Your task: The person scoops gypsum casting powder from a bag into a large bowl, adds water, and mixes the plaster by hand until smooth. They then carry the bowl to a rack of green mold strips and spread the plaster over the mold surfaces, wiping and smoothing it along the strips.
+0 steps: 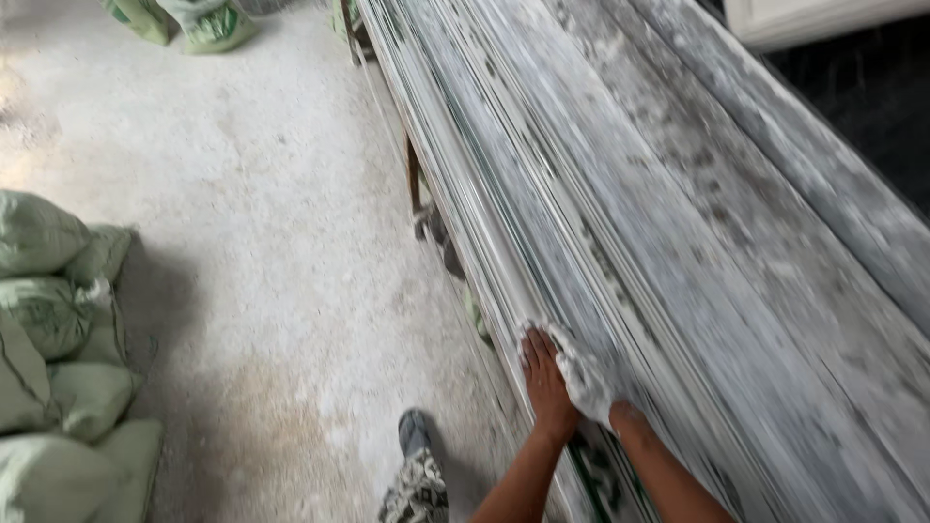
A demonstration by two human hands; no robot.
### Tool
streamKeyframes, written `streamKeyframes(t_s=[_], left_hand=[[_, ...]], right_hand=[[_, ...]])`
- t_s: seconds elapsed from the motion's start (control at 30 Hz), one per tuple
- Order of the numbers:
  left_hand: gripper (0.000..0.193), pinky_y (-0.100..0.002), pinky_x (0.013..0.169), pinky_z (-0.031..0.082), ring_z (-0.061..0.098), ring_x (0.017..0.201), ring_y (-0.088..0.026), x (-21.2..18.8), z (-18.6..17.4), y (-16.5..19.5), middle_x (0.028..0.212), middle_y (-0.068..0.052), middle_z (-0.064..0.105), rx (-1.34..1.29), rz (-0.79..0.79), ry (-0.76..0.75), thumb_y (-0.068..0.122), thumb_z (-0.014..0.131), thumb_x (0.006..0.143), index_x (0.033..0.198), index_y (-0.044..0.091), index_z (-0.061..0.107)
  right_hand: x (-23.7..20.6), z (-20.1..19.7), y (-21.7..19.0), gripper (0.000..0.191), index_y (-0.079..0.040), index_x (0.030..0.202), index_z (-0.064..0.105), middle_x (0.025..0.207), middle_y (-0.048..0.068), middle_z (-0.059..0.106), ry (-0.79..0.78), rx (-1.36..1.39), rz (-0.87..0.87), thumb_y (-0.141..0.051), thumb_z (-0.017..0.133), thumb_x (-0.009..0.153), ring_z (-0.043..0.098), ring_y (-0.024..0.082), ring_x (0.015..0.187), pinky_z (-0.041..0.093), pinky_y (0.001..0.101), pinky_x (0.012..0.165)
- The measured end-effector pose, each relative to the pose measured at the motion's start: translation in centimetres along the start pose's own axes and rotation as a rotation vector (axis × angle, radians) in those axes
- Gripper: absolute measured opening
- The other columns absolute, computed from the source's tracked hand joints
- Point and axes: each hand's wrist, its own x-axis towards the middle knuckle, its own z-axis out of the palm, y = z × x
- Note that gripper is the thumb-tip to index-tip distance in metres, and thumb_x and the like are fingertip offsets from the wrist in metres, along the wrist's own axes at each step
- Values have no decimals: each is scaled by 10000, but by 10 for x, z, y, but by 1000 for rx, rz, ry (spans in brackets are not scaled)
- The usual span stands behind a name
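Note:
A long grooved moulding form (620, 223), grey and streaked with white plaster, runs away from me on a bench. My left hand (544, 380) lies flat, fingers together, on its near left edge. My right hand (591, 383), coated in white plaster, presses on the ridged surface just beside it. The two hands touch. Whether the right hand holds a wad of plaster or cloth is unclear because of blur.
Green sacks (58, 339) are piled at the left on the dusty concrete floor (262, 252). More sacks (194, 21) lie at the top. My foot and patterned trouser leg (417, 470) stand beside the bench. A wooden bench leg (414, 174) shows under the form.

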Motion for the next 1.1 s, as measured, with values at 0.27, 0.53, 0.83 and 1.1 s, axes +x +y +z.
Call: streamKeyframes(t_s=[0.27,0.53,0.83,1.1], left_hand=[[1043,-496,1231,165,121,1538,-458,-190,-30,99,1659,-288,118,-4,-143,-281,212,747,791,1562,-99,116],[1099,-407,1254,204,160,1573,-390,-326,-25,154,1695,-225,124,369,-122,-442,13,766,724,1599,-56,106],[1166,-412,1276,65,22,1576,-430,-479,-4,180,1711,-278,6,395,-45,-536,-12,717,681,1629,-80,42],[900,-421,1142,338,259,1464,-417,-580,8,195,1624,-325,204,142,233,-741,180,655,877,1607,-64,189]], right_hand=[[-261,-19,-27,681,-190,1579,352,1500,149,547,3,70,392,-512,315,979,543,355,1348,414,443,1109],[-522,-19,-15,562,-56,1427,566,1495,152,565,122,33,363,-374,318,1035,515,336,1401,402,404,1132],[-636,84,28,485,-55,1435,523,1356,236,609,361,11,896,-349,423,1062,666,297,1158,589,439,952],[-617,83,-21,657,-5,1545,348,1613,157,405,854,1744,477,-375,422,1008,410,272,1484,326,423,1194]])
